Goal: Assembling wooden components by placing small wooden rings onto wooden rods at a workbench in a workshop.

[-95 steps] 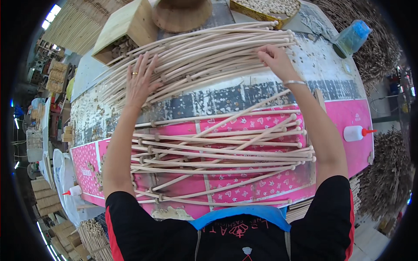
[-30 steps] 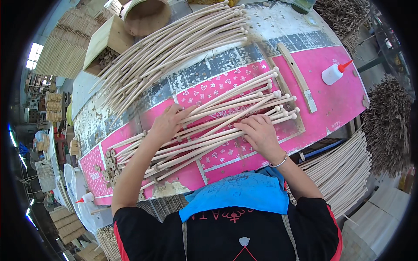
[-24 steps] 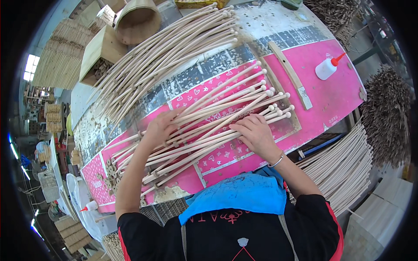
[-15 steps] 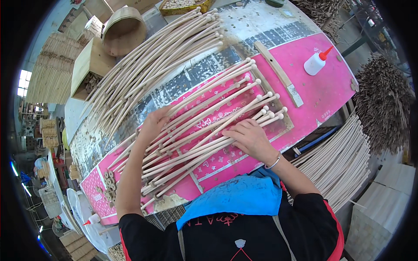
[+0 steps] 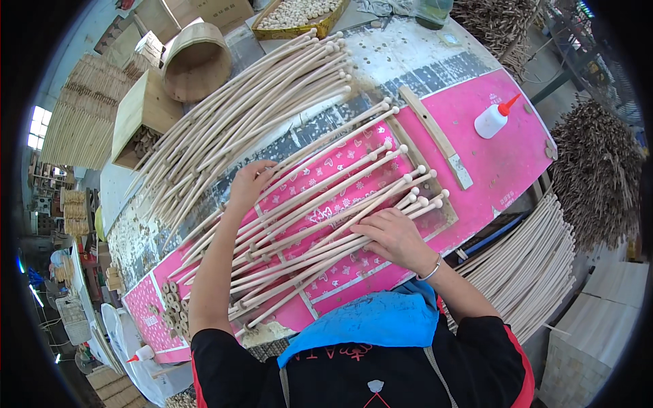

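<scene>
Long pale wooden sticks (image 5: pixel 326 195) with round knobs at their right ends lie slantwise across a pink patterned sheet. Small wooden rings sit on several of them near the lower left. My left hand (image 5: pixel 250 185) is closed at the far edge of this spread, its fingertips around sticks there. My right hand (image 5: pixel 394 238) lies over the nearer sticks, fingers curled around a bunch whose knobs stick out beyond it. What is under the palm is hidden. A bare strip of pink sheet shows between the far pair of sticks and the others.
Beyond lies a larger pile of knobbed sticks (image 5: pixel 252 102), beside a wooden box (image 5: pixel 146 112) and round tub (image 5: pixel 197 61). Right are a wooden bar (image 5: pixel 435 136) and a red-tipped white bottle (image 5: pixel 492 121). Loose rings (image 5: pixel 175 309) lie left; a stick stack (image 5: pixel 527 265) stands near right.
My left hand has moved away from me, and the far sticks have shifted with it, widening the gap to the rest. My right hand stays on the near bunch. The view has tilted slightly.
</scene>
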{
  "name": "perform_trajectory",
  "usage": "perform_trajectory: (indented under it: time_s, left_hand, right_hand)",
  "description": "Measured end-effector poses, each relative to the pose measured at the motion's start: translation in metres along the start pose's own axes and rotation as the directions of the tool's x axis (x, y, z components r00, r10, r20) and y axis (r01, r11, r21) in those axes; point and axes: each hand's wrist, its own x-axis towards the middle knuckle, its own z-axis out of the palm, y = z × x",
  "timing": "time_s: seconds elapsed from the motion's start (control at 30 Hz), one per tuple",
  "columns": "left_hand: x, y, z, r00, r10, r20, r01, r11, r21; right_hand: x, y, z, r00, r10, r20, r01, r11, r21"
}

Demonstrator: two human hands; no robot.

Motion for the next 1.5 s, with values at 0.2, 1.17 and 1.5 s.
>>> perform_trajectory:
  time_s: [0.2, 1.17, 1.5]
  left_hand:
    - [0.006, 0.012, 0.008, 0.998, -0.017, -0.067, 0.014, 0.999, -0.038]
    - [-0.106, 0.029, 0.022, 0.962, 0.225, -0.153, -0.189, 0.957, 0.22]
    - [-0.049, 0.074, 0.058, 0.947, 0.28, -0.155, -0.225, 0.927, 0.299]
  right_hand:
    - [-0.001, 0.001, 0.0, 1.0, -0.007, -0.014, 0.007, 1.0, -0.008]
    - [0.054, 0.093, -0.04, 0.967, 0.175, -0.187, -0.214, 0.953, -0.213]
    - [0.051, 0.108, -0.056, 0.988, 0.144, -0.062, -0.154, 0.959, -0.237]
